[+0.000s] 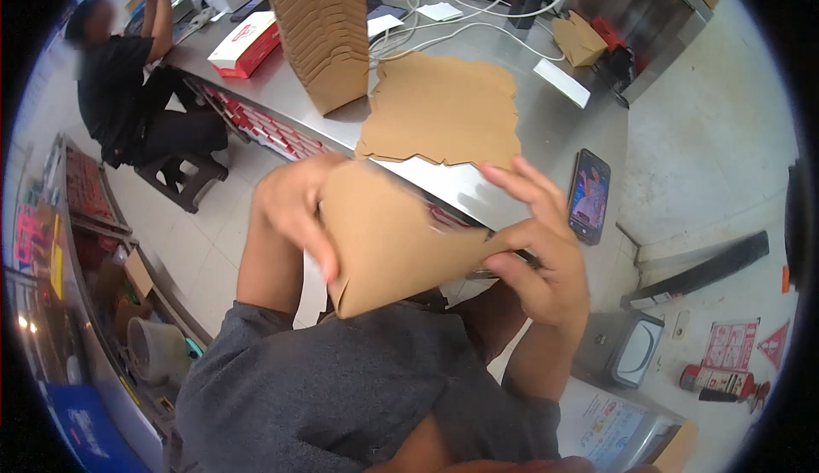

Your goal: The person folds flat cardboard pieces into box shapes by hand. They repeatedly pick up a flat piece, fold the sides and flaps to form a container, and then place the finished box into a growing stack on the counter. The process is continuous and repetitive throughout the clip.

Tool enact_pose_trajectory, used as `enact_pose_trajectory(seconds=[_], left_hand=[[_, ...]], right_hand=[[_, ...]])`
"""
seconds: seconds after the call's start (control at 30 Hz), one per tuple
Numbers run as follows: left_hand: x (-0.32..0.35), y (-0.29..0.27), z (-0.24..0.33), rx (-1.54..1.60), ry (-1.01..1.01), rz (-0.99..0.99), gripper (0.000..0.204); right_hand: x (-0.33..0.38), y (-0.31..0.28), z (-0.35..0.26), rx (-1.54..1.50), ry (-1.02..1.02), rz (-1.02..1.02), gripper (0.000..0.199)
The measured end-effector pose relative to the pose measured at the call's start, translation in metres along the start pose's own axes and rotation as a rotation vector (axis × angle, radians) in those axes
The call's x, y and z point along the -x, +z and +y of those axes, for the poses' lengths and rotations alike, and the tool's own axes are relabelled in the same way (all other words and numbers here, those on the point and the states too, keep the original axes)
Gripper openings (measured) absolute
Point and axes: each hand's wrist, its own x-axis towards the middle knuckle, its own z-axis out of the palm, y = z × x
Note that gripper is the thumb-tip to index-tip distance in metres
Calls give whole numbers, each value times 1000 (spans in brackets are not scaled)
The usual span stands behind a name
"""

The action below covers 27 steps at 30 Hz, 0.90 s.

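Note:
Between my two hands, close to my chest, is a brown cardboard takeout box [375, 234], partly folded, with slanted sides and a slightly blurred upper edge. My left hand [294, 208] grips its left side, thumb pressed on the outer face near a folded corner. At the right corner, my right hand [542, 260] pinches the cardboard between thumb and fingers, its upper fingers raised. Just beyond lie flat brown cardboard blanks [444, 106] at the edge of the metal table [554, 123]. Left of them rises a tall stack of nested folded boxes [324, 42].
A phone [589, 196] with a lit screen lies at the table's right edge. White cables [418, 0], a red-and-white box [246, 45] and another brown box [578, 40] sit farther back. A person [128, 81] sits on a stool at far left. Shelves [94, 302] stand left.

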Motion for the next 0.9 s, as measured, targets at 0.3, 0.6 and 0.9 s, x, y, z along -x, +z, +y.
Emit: enact_pose_trajectory(seconds=[0.3, 0.6, 0.9], left_hand=[[-38, 14, -12, -945, -5, 187, 69], [-41, 33, -29, -417, -297, 306, 30], [-42, 46, -57, -328, -66, 280, 26]], right_hand=[[4, 9, 16, -179, 186, 273, 17], [10, 27, 28, -302, 234, 241, 13], [5, 45, 22, -265, 106, 86, 22]])
